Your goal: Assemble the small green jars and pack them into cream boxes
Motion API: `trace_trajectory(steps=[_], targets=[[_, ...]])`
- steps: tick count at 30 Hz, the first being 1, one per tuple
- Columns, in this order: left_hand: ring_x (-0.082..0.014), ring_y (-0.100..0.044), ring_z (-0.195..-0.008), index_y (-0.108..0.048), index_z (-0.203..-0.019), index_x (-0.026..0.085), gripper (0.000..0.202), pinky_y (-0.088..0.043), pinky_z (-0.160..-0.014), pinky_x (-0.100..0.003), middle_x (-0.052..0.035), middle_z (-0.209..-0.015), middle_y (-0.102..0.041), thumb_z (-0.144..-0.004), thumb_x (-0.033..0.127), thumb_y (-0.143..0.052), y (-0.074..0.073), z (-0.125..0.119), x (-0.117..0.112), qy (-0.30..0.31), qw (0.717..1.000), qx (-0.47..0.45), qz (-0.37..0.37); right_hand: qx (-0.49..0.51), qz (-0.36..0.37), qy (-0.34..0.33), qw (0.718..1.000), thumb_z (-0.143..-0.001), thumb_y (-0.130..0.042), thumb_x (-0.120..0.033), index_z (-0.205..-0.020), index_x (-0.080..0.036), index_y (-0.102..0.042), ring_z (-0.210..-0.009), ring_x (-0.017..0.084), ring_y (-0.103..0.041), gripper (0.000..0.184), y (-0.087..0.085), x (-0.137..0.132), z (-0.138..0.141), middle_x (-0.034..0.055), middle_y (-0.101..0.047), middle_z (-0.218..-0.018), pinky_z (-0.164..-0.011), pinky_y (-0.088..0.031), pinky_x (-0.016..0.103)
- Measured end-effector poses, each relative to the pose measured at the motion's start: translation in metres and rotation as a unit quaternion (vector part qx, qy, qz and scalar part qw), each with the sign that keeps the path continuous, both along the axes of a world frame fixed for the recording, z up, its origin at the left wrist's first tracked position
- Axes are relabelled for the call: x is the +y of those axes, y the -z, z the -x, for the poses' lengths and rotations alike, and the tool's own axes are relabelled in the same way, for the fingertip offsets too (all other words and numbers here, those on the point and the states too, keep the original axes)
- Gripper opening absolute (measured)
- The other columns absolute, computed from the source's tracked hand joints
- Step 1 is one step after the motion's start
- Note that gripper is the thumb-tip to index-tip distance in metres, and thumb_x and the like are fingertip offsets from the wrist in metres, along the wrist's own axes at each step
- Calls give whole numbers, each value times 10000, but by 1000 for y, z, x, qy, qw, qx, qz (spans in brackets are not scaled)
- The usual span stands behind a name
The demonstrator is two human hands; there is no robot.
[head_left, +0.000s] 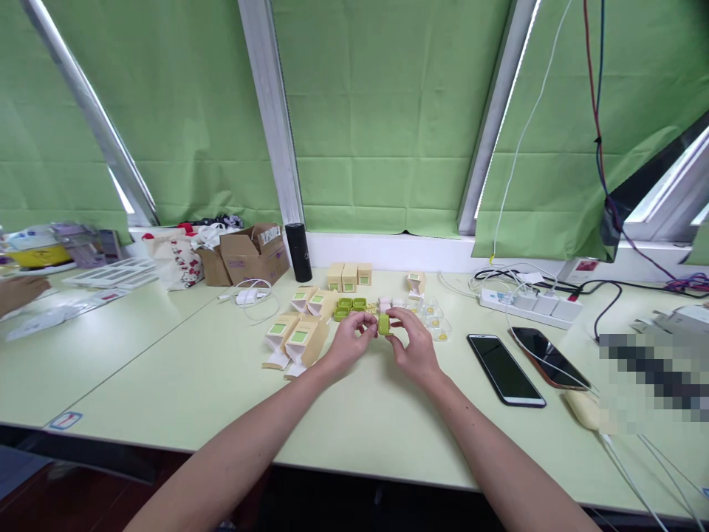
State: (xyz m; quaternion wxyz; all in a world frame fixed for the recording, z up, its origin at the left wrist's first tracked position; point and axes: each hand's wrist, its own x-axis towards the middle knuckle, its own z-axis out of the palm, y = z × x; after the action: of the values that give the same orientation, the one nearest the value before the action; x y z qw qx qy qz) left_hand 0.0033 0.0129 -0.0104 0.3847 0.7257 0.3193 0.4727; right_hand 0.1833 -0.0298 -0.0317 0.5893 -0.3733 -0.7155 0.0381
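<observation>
Both my hands meet over the middle of the pale green table [166, 369]. My left hand [348, 341] and my right hand [413, 347] pinch one small green case [383, 324] between their fingertips. Just beyond it lie more small green cases [348, 304] and a few clear plastic bags with yellow bits [433, 319]. Left of my hands lie several tan cartons with green labels [299, 336], some with flaps open. Three more tan boxes [348, 277] stand upright further back.
Two black phones [505, 368] [548, 356] lie to the right, beside a white power strip [529, 303] with cables. A black cylinder [298, 251], a cardboard box [252, 255] and a printed bag [177, 262] stand at the back left. Another person's hand [19, 292] shows at the far left.
</observation>
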Motion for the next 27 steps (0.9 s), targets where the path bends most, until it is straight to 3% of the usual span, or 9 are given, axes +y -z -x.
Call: trace_trajectory(steps=[10,27], targets=[[-168,-630,-738,-658,-872,172,254,-520,-780,-323,-23,-789,-647,-876,415,-730,-1,1,2,13,999,-18,23,-5,5,-4,1000,-870,-586,-78,-1358,-273,-605,-1192,278,-665,526,0,0,0,111,-673,-1299,-920,-662,470],[-164,-610,-712,-631,-811,183,219,-501,-733,-303,-14,-734,-630,-877,377,-706,-7,2,-1,-4,1000,-10,21,1,12,2,1000,-861,-586,-80,-1322,-262,-616,-1176,272,-669,497,-2,-1,1,108,-682,-1276,-902,-672,468]])
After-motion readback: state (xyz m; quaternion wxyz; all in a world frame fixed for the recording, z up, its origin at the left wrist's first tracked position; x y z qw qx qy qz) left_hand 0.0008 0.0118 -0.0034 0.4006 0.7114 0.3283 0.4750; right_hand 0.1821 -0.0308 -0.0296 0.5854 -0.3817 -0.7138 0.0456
